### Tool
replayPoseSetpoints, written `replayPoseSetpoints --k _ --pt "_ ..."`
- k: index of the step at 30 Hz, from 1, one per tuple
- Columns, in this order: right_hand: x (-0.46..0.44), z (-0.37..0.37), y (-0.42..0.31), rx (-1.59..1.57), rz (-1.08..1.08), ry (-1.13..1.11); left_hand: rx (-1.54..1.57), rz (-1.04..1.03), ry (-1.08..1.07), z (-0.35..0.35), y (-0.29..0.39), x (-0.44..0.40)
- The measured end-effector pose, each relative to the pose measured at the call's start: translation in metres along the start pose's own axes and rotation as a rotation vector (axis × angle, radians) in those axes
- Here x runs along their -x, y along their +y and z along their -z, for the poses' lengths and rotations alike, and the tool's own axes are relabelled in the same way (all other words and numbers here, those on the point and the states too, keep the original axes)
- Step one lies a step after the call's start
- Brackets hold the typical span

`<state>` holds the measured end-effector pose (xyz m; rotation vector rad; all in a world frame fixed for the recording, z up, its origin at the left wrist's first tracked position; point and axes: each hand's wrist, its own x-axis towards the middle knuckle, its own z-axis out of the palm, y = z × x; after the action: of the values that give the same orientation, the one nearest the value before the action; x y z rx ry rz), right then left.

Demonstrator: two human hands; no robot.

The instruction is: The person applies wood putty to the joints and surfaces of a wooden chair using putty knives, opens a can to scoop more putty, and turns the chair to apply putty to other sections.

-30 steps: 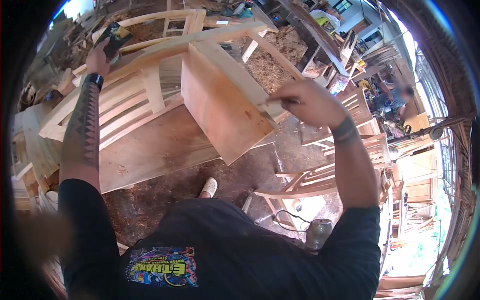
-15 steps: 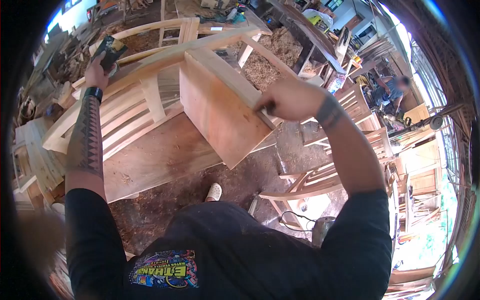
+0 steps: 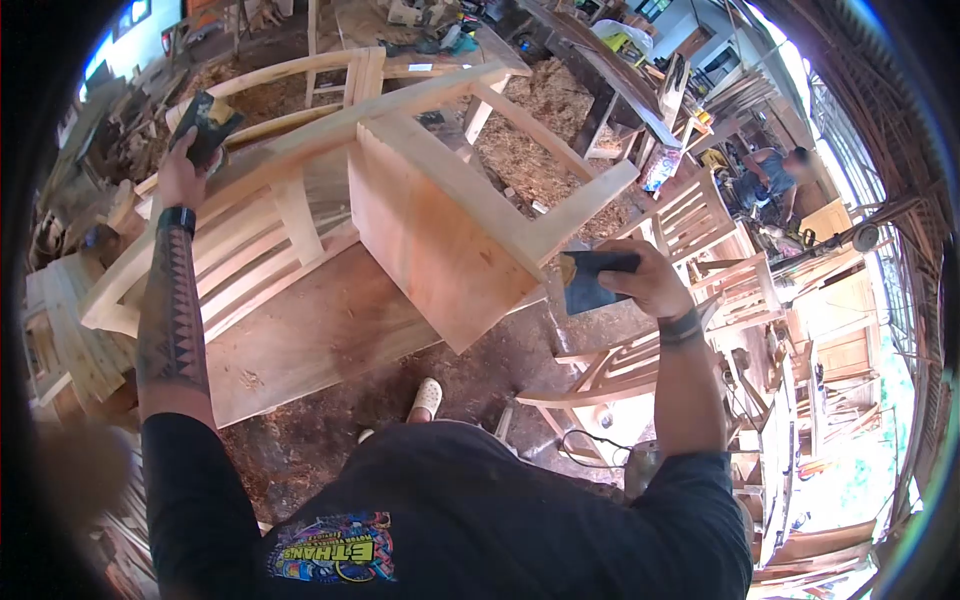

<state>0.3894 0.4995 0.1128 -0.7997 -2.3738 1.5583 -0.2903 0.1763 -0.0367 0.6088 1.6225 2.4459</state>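
My left hand (image 3: 182, 175) is closed on a dark piece of sandpaper (image 3: 209, 128) with a tan patch, above the far end of the bench's curved rail (image 3: 295, 135). My right hand (image 3: 655, 284) grips another dark sheet, a folded piece of sandpaper (image 3: 590, 286), just right of the bench's corner. A gap shows between that sheet and the wood. The pale, unfinished wooden bench has a broad side panel (image 3: 425, 225) facing me, a leg (image 3: 585, 210) pointing right, and a slatted part (image 3: 250, 240) at left.
A long flat board (image 3: 310, 325) lies below the bench. Slatted chair frames (image 3: 625, 350) stand at right. Wood shavings (image 3: 545, 115) cover the floor behind. A cluttered workbench (image 3: 400, 35) is at the back, and another person (image 3: 770, 180) sits far right.
My right hand has moved right and down, off the panel's edge, and its sandpaper now shows clearly. My left hand keeps its hold at nearly the same place.
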Motion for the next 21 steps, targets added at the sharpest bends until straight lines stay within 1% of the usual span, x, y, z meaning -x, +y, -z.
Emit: replayPoseSetpoints --k 2,3,4,6,7,10,11,12,13,14,15,16,17,18,20,21 --pt "-0.006 0.002 0.01 -0.065 -0.009 0.084 -0.166 -0.128 -0.044 0.027 -0.023 -0.026" --pt "-0.01 0.001 0.014 -0.275 -0.006 0.083 -0.225 -0.183 -0.05 0.041 -0.035 -0.036" --pt "-0.014 0.002 0.016 -0.319 0.02 0.088 -0.505 -0.301 -0.059 0.032 -0.025 -0.019" --pt "-0.027 0.009 0.011 -0.412 0.09 0.098 -1.087 -0.561 0.035 0.011 -0.002 0.019" --pt "-0.034 0.014 0.005 -0.386 0.114 0.075 -1.114 -0.551 0.056 0.003 0.001 0.032" --pt "-0.063 0.035 -0.006 -0.283 0.152 -0.082 -0.929 -0.545 -0.052 -0.045 0.023 0.113" --pt "-0.073 0.039 -0.004 -0.27 0.186 -0.101 -1.132 -0.804 0.006 -0.062 0.013 0.154" --pt "-0.086 0.044 0.001 -0.284 0.204 -0.133 -0.91 -0.619 -0.092 -0.05 -0.034 0.168" --pt "-0.097 0.048 0.007 -0.296 0.212 -0.169 -0.631 -0.354 -0.149 -0.091 -0.026 0.215" --pt "-0.107 0.055 0.013 -0.306 0.215 -0.205 -0.172 0.04 -0.176 -0.135 -0.011 0.255" --pt "-0.119 0.063 0.016 -0.243 0.241 -0.23 0.091 0.26 -0.204 -0.166 0.001 0.277" --pt "-0.13 0.068 0.026 -0.319 0.235 -0.213 0.207 0.379 -0.237 -0.191 0.013 0.29" --pt "-0.141 0.071 0.038 -0.397 0.227 -0.193 0.219 0.445 -0.278 -0.213 0.023 0.294" --pt "-0.155 0.074 0.049 -0.475 0.221 -0.169 0.06 0.426 -0.323 -0.22 0.025 0.292" --pt "-0.178 0.08 0.062 -0.591 0.183 -0.201 -0.052 0.399 -0.317 -0.244 0.038 0.289" --pt "-0.185 0.079 0.063 -0.633 0.172 -0.194 -0.063 0.43 -0.308 -0.249 0.043 0.289"
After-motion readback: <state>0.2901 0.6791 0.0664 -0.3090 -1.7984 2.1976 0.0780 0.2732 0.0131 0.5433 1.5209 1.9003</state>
